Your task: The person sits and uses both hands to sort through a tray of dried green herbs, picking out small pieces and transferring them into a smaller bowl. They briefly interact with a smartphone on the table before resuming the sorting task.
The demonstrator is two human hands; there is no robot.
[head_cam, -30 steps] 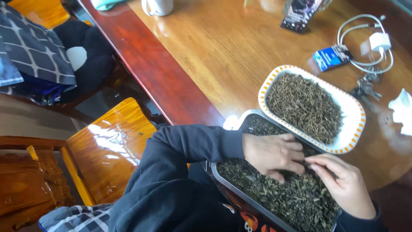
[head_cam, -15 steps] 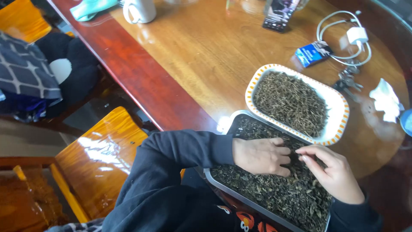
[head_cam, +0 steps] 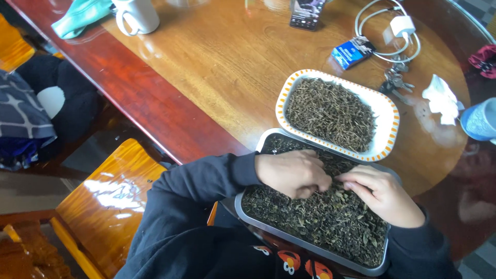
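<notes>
At the far left a teal cloth (head_cam: 77, 18) lies on the red-brown edge of the wooden table (head_cam: 217, 67), with a white mug (head_cam: 138, 14) just beside it; below them an orange wooden chair (head_cam: 106, 199) stands off the table's edge. Further along, the person's left hand (head_cam: 292, 172) rests knuckles up in a metal tray (head_cam: 248, 206) of dark dried leaves (head_cam: 320, 217), its fingers curled down into the pile – pinching at leaves, though what they hold is hidden. Touching the tray's far side sits a white dish with an orange-patterned rim (head_cam: 386, 108), filled with finer brownish stems (more even in look than the tray's mix). The right hand (head_cam: 385, 195) lies in the same tray, fingertips nearly meeting the left's, fingers bent loosely over the leaves – whether they grip anything I cannot tell. Beyond the dish lie a dark phone (head_cam: 306, 13), a small blue packet (head_cam: 353, 51), a coiled white charger cable (head_cam: 395, 31), keys (head_cam: 395, 80), crumpled tissue (head_cam: 442, 98) and, at the right edge, a blue cup (head_cam: 481, 120).
</notes>
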